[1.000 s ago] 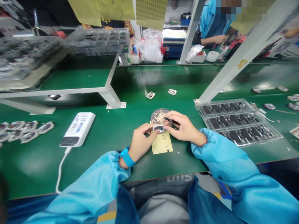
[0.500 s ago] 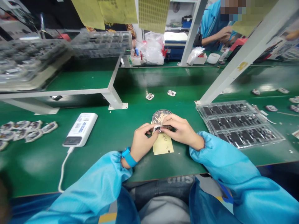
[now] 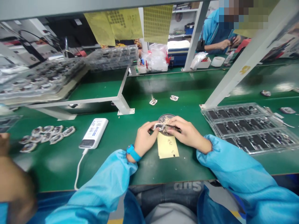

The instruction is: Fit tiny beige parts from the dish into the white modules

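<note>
My left hand [image 3: 146, 137] pinches a small white-rimmed electronic part [image 3: 158, 126] between thumb and fingers. From the other side, my right hand [image 3: 188, 132] is closed on dark, speckled tweezers [image 3: 173, 128], their front end at the part. Just behind and below both hands is a round dark dish [image 3: 166, 117] strewn with small beige bits. A yellow paper sheet [image 3: 168, 149] lies under the dish's near edge, with a few tiny pieces on it.
A white power bank [image 3: 93, 133] with a cable and several white-rimmed parts [image 3: 46, 137] lie left. Two similar parts [image 3: 153, 101] sit beyond the dish. Clear trays [image 3: 245, 127] lie right, beside a slanted post [image 3: 224, 71]. Another person's arm [image 3: 16, 177] is at far left.
The view has swung left and up, so the bench appears shifted right and down. In my left hand the part shows at a different angle. Another person's arm shows more at the left.
</note>
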Demonstrator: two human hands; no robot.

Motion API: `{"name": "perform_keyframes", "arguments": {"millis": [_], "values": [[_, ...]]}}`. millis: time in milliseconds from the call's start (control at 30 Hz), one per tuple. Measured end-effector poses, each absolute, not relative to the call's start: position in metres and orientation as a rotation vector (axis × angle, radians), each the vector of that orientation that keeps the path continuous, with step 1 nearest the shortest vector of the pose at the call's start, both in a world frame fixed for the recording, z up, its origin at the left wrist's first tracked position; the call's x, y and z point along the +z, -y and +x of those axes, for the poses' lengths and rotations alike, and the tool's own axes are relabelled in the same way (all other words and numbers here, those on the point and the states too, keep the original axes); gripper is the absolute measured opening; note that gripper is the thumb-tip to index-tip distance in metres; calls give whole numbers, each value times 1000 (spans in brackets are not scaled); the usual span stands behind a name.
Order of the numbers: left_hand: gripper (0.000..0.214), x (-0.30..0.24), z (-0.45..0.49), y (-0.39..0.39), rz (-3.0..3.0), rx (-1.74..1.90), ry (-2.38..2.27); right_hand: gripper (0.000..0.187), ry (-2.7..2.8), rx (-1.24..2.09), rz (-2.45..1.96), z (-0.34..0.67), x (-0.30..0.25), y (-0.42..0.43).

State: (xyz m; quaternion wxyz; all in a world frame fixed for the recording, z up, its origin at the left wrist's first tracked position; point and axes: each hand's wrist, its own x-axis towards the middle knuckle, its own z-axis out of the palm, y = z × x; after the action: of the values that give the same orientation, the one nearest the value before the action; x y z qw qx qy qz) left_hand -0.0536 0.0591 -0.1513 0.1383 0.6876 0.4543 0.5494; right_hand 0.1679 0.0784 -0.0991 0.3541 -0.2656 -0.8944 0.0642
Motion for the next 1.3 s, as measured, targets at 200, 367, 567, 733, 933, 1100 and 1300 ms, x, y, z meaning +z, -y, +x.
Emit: {"name": "perform_keyframes", "arguments": {"millis": [200, 367, 567, 733, 933, 1100, 1300], "values": [[38, -113, -108, -154, 2019, 1464, -1852, 15, 2261, 30, -951, 178, -97, -91], [50, -92, -111, -213, 1894, 1402, -2092, 17, 2250, -45, -1059, 176, -99, -95], [55, -114, -82, -218, 2140, 1339, -2144, 31, 2072, 41, -908, 179, -84, -91], [26, -121, -84, -200, 2187, 1606, -1989, 47, 1962, 245, -969, 184, -76, -81], [47, -135, -70, -133, 1722, 2004, -1246, 39, 1877, 1137, -949, 192, -93, -73], [56, -144, -53, -77, 1402, 1751, -812, 30, 2028, 1091, -954, 194, -105, -67], [54, -147, -43, -56, 1294, 1398, -621, 25, 2249, 979, -939, 193, -99, -60]]}}
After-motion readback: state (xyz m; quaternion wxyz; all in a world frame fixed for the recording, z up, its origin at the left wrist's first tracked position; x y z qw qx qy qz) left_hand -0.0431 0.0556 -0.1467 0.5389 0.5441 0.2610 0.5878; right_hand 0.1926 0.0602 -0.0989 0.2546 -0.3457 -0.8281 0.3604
